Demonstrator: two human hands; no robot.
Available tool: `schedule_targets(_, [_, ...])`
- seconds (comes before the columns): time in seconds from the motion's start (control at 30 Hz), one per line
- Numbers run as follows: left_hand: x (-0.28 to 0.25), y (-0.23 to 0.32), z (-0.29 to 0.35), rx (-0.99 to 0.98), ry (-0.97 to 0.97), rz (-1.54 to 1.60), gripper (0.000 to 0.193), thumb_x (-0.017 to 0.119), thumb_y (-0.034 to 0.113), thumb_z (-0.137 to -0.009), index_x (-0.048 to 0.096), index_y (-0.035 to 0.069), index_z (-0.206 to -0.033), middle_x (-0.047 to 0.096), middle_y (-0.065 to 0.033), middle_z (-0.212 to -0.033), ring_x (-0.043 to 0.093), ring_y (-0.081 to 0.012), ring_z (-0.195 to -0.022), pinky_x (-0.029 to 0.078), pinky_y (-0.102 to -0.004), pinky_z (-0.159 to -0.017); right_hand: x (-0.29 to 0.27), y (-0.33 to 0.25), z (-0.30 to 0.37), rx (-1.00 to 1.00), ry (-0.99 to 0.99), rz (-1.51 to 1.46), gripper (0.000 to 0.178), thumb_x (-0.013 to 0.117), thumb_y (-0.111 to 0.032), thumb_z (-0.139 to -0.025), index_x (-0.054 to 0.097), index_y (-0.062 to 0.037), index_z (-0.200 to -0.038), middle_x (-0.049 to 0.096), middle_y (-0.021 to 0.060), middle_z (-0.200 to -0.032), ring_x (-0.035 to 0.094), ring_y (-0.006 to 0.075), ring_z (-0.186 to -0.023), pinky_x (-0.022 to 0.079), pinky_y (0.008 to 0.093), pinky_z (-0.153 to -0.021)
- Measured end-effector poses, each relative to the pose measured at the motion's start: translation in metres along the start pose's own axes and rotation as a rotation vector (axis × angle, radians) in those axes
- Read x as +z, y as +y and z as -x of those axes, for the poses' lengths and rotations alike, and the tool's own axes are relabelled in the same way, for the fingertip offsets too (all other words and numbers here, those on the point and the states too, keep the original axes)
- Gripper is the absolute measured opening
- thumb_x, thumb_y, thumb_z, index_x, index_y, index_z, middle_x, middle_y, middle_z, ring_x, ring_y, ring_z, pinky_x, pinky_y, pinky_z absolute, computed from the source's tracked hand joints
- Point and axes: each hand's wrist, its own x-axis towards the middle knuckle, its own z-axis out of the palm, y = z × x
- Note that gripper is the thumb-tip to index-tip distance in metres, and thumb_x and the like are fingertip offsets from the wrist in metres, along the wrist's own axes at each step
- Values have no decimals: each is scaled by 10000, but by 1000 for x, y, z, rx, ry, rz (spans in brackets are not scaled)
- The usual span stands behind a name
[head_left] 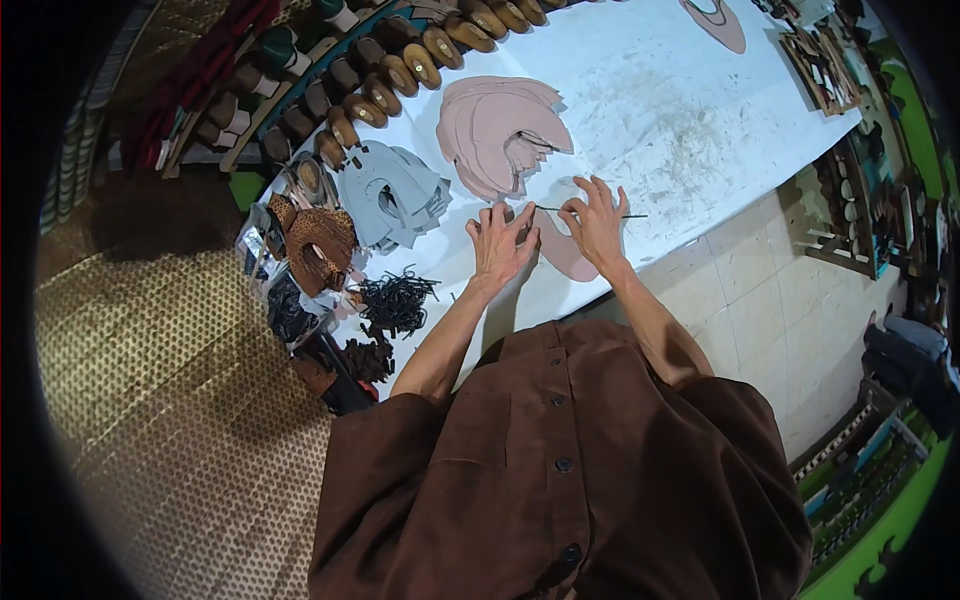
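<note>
At the front edge of the white-covered table lies a pink, curved shoe-upper piece (568,262), partly covered by my hands. A thin black strip (634,216) runs across its far end from my left fingertips to beyond my right hand. My left hand (497,245) has its fingers bent, with thumb and forefinger closed at the strip's left end, by the piece's edge. My right hand (598,225) pinches the strip between thumb and forefinger, its other fingers raised. Just beyond my hands is a stack of similar pink pieces (490,130).
Grey-blue cut pieces (385,195), leopard-patterned pieces (318,245) and a heap of black strips (398,300) lie to the left. Wooden shoe lasts (422,65) line the far left edge. Another pink piece (722,25) and a tray of tools (820,70) are far right.
</note>
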Motion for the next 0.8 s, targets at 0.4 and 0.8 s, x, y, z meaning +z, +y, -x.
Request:
schedule_targets(0.4, [1,-2,-1,-5,0,-12,544,720,448,-939,679,311,-1464,543,-111,-1217,465,-294,-1151,286,-525,-983,-3,-8,6,-78,52,25,71,804,-208,-863,778,-143,-867,747,-37,-980,640,200,-1051,286,578,-1101])
schedule_targets(0.8, [2,-2,-2,6,15,24,546,746,418,-925,684,288,-1452,541,-119,-1254,469,-310,-1173,290,-531,-994,1,-16,10,148,19,-143,96,800,-218,-839,805,-155,-913,739,-37,-896,631,215,-1004,274,547,-1074])
